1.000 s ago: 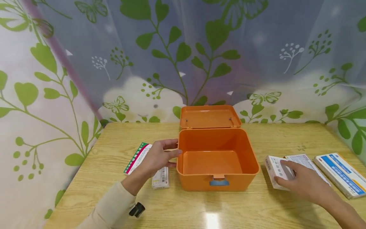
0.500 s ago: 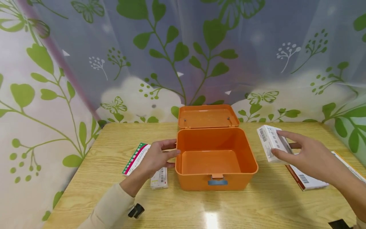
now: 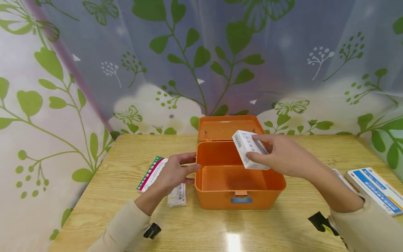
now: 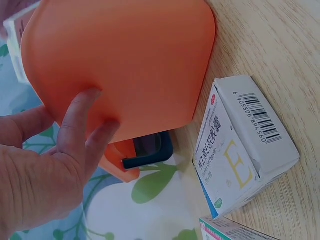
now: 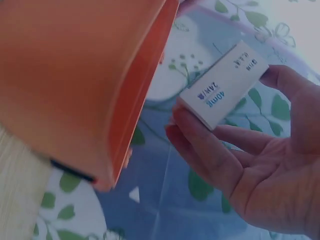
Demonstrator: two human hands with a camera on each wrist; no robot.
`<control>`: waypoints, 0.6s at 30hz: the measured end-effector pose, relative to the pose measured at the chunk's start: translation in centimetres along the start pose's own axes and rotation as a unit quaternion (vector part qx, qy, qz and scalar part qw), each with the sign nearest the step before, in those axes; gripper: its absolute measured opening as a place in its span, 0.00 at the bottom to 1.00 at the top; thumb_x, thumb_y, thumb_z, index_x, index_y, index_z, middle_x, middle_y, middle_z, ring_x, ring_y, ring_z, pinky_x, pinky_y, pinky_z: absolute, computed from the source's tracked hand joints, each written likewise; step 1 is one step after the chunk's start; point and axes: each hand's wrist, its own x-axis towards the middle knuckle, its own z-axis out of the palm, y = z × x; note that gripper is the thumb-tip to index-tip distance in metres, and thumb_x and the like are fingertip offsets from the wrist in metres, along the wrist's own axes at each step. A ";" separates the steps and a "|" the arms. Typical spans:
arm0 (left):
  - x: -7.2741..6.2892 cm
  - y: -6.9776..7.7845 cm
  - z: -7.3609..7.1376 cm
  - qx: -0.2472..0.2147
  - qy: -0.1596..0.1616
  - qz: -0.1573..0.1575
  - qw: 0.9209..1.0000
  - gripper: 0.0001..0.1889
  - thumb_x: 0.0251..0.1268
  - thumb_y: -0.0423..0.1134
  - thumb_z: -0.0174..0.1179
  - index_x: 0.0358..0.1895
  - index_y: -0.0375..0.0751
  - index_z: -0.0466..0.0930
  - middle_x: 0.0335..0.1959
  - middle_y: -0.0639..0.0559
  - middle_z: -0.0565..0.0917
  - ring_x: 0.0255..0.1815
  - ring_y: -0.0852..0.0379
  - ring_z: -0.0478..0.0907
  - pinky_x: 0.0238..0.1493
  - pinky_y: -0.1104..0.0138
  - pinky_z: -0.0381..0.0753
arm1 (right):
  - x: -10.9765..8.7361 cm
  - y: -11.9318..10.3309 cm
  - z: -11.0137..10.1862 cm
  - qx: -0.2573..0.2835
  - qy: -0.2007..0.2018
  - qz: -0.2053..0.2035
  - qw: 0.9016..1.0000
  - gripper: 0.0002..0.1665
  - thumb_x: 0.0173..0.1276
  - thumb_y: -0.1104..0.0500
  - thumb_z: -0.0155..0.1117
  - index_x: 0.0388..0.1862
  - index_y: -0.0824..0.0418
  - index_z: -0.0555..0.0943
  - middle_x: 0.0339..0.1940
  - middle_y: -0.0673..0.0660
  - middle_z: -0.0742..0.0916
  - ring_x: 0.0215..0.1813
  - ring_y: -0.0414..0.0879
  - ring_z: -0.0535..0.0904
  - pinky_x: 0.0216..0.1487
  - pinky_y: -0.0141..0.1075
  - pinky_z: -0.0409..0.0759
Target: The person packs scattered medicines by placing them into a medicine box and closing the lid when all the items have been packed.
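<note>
An orange plastic storage box [image 3: 217,201] with a blue front latch stands on the table, its lid [image 3: 225,127] tipped back. My left hand [image 3: 171,175] holds its left wall at the rim; in the left wrist view the fingers [image 4: 75,120] lie against the outside and the thumb reaches the edge. Over the box's right half, my right hand [image 3: 283,154] pinches a white medicine carton [image 3: 248,150] between thumb and fingers, tilted and above the box floor. The right wrist view shows the carton's printed end [image 5: 225,85], marked 40mg. What I see of the box's inside is bare.
Left of the box lie a green, magenta and white carton [image 3: 152,173] and a small white carton [image 3: 177,197] marked E. On the right are a blue and white carton [image 3: 376,190] and another carton [image 3: 344,180], mostly behind my forearm. A patterned curtain [image 3: 176,70] hangs behind.
My right hand has lifted the white medicine carton from the table at the right and brought it left over the orange box. The left hand has stayed at the box's rim.
</note>
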 end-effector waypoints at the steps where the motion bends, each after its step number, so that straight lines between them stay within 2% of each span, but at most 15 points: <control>1: 0.0 0.0 0.0 0.000 0.002 -0.001 1.000 0.23 0.65 0.30 0.60 0.64 0.35 0.71 0.57 0.37 0.77 0.52 0.42 0.79 0.35 0.57 0.84 | 0.5 -0.4 0.2 -0.003 -0.011 -0.004 1.000 0.47 0.63 0.34 0.60 0.72 0.62 0.65 0.34 0.58 0.83 0.28 0.47 0.76 0.24 0.36 0.72; 4: 0.0 0.0 0.0 -0.001 0.005 -0.002 1.000 0.24 0.65 0.30 0.60 0.64 0.35 0.72 0.56 0.38 0.77 0.52 0.42 0.78 0.35 0.57 0.84 | 2.2 -1.5 1.2 -0.014 -0.047 -0.026 0.998 0.45 0.64 0.37 0.60 0.69 0.65 0.67 0.38 0.59 0.84 0.23 0.44 0.71 0.25 0.36 0.70; 5: 0.0 -0.1 0.0 -0.002 0.006 -0.003 1.000 0.24 0.65 0.30 0.60 0.64 0.35 0.72 0.56 0.38 0.77 0.53 0.41 0.78 0.35 0.56 0.84 | 2.7 -1.8 1.6 -0.015 -0.060 -0.030 0.998 0.43 0.65 0.38 0.60 0.68 0.66 0.68 0.36 0.60 0.84 0.21 0.43 0.70 0.25 0.36 0.69; 7: 0.1 -0.1 0.1 -0.002 0.005 -0.004 1.000 0.24 0.65 0.30 0.60 0.64 0.35 0.72 0.56 0.38 0.77 0.53 0.40 0.77 0.35 0.56 0.84 | 3.9 -2.3 2.4 -0.011 -0.088 -0.030 0.996 0.36 0.66 0.41 0.60 0.61 0.67 0.75 0.36 0.59 0.85 0.21 0.42 0.71 0.26 0.35 0.71; 11: 0.1 -0.1 0.1 0.001 0.007 -0.008 1.000 0.24 0.65 0.30 0.60 0.65 0.35 0.71 0.56 0.38 0.77 0.53 0.40 0.77 0.35 0.56 0.84 | 5.9 -3.2 4.1 -0.009 -0.141 0.001 0.990 0.23 0.67 0.44 0.59 0.44 0.64 0.80 0.17 0.54 0.78 0.18 0.44 0.73 0.26 0.35 0.77; 12: 0.1 -0.1 0.1 0.002 0.007 -0.008 1.000 0.24 0.65 0.30 0.60 0.65 0.35 0.71 0.56 0.37 0.77 0.53 0.40 0.77 0.35 0.56 0.84 | 6.4 -3.4 4.4 -0.014 -0.150 0.010 0.989 0.21 0.67 0.45 0.59 0.38 0.63 0.80 0.17 0.53 0.78 0.20 0.45 0.75 0.26 0.36 0.79; 16: 0.0 -0.2 0.0 0.007 0.010 -0.004 1.000 0.25 0.65 0.30 0.60 0.65 0.35 0.70 0.56 0.37 0.77 0.54 0.39 0.77 0.35 0.56 0.84 | 7.7 -4.2 5.5 -0.037 -0.171 0.033 0.984 0.21 0.67 0.44 0.59 0.28 0.62 0.80 0.20 0.54 0.81 0.22 0.46 0.78 0.27 0.37 0.82; 18: 0.0 -0.2 0.0 0.005 0.011 -0.002 1.000 0.25 0.65 0.30 0.60 0.65 0.35 0.70 0.56 0.38 0.77 0.54 0.39 0.77 0.35 0.56 0.84 | 8.2 -4.5 6.0 -0.047 -0.180 0.048 0.981 0.22 0.66 0.43 0.60 0.32 0.62 0.80 0.24 0.54 0.82 0.24 0.46 0.79 0.27 0.38 0.82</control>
